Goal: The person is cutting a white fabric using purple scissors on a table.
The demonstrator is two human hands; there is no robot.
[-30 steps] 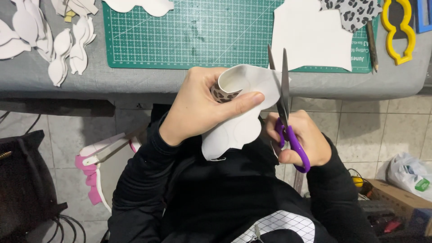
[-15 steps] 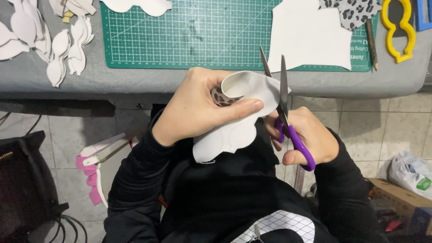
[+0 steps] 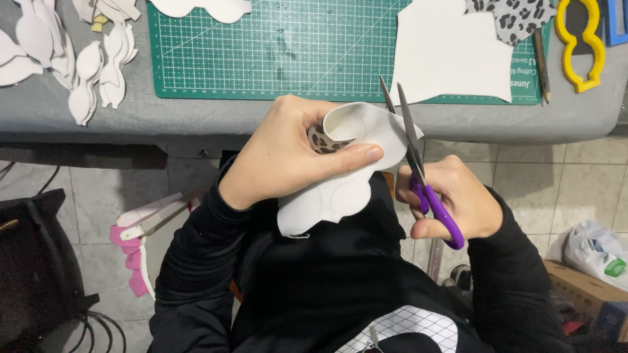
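My left hand grips a curled white sheet with scalloped edges and a leopard-print underside, holding it over my lap below the table edge. My right hand holds purple-handled scissors; their blades point up and away, slightly parted, at the sheet's right edge. Both arms wear black sleeves.
A green cutting mat lies on the grey table, with a white sheet, leopard-print fabric, a pencil and a yellow template at right. White cut-out shapes lie at left. Pink-and-white pieces and bags sit on the tiled floor.
The scissors' blades have closed somewhat along the sheet's right edge. Both hands have shifted slightly with the sheet.
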